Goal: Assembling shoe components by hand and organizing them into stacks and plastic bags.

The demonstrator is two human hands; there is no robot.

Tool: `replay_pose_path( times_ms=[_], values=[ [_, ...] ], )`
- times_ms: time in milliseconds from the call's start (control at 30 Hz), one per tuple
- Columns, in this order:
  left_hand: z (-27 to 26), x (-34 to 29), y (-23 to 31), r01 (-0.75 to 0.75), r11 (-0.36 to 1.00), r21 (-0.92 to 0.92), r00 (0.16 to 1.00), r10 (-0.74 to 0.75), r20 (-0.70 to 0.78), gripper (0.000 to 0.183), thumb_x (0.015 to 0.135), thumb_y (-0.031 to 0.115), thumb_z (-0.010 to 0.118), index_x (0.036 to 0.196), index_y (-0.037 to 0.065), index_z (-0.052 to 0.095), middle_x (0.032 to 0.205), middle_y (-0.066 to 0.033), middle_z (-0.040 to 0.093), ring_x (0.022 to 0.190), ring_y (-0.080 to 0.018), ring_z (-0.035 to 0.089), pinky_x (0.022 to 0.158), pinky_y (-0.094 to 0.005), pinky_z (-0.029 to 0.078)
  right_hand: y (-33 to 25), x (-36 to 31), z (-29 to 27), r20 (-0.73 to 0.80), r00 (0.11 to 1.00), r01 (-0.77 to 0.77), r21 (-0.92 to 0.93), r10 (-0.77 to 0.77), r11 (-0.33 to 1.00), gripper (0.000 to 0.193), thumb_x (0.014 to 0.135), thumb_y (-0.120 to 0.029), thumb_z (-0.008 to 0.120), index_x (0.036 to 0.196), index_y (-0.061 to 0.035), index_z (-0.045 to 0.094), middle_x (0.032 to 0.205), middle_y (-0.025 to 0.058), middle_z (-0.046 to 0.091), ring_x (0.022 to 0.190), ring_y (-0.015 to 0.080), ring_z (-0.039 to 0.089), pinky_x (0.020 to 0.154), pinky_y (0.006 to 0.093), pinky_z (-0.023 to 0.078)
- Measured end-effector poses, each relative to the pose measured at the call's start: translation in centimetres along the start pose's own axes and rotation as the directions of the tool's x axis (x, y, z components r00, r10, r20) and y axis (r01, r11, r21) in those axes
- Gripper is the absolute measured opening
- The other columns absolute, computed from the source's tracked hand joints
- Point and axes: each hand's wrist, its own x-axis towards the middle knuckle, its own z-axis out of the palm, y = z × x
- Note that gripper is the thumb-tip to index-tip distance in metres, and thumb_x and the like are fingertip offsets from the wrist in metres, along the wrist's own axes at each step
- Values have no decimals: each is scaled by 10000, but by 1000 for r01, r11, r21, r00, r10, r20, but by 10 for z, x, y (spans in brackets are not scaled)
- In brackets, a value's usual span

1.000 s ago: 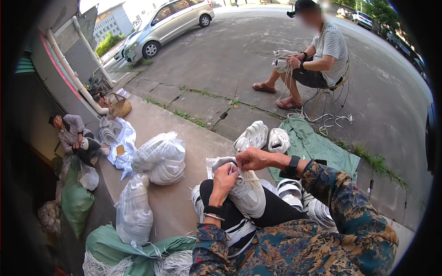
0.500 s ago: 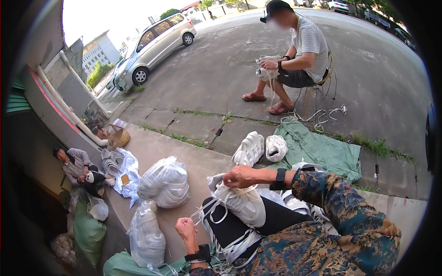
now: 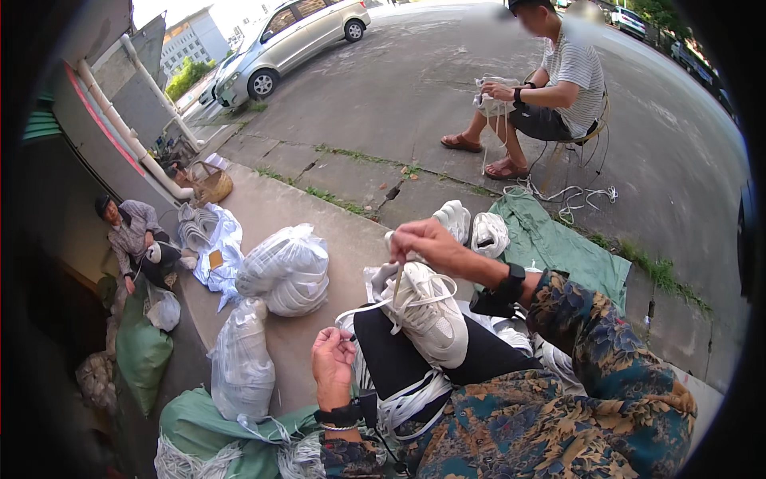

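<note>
A white sneaker rests on my lap, over black cloth, with its toe towards me. White shoelace runs through its eyelets and loops over the tongue. My right hand is raised over the sneaker's collar, fingers pinched on the lace, which stretches up from the shoe. Left of the sneaker, apart from it, my left hand is closed with thumb and fingertips together; what they hold is too small to make out. A bundle of white laces lies across my lap.
White sneakers stand beyond my right arm, near a green sheet. Stuffed plastic bags and a green sack are on the left. One person sits ahead handling a shoe; another sits far left.
My right hand has lifted off the sneaker, drawing the lace upward. My left hand has risen slightly, and the laces stretched between it and the shoe are gone. The view has shifted.
</note>
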Motion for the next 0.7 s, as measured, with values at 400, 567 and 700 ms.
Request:
replay_pose_path(
  times_ms=[400,567,700],
  values=[
    [-5,36,-33,34,792,-610,994,37,103,196,918,197,392,871,72,536,905,-109,596,761,-262,571,556,-302,414,31,3,-74,-339,866,-194,449,367,872,200,904,-190,437,848,-42,560,728,39,598,758,204,618,740,323,489],
    [-108,15,-42,-153,822,-548,940,-51,-338,208,921,192,386,852,39,509,768,-74,574,687,-224,541,572,-308,428,34,-1,-83,-354,852,-187,483,386,855,206,909,-199,427,838,-49,549,746,50,595,759,213,615,756,334,490],
    [-142,2,-48,-177,843,-507,852,-126,-507,201,921,183,391,860,29,504,779,-83,578,702,-225,555,587,-304,457,35,-6,-81,-353,829,-228,494,433,839,225,916,-217,426,826,-46,542,746,55,591,772,217,607,752,337,492]
  ],
)
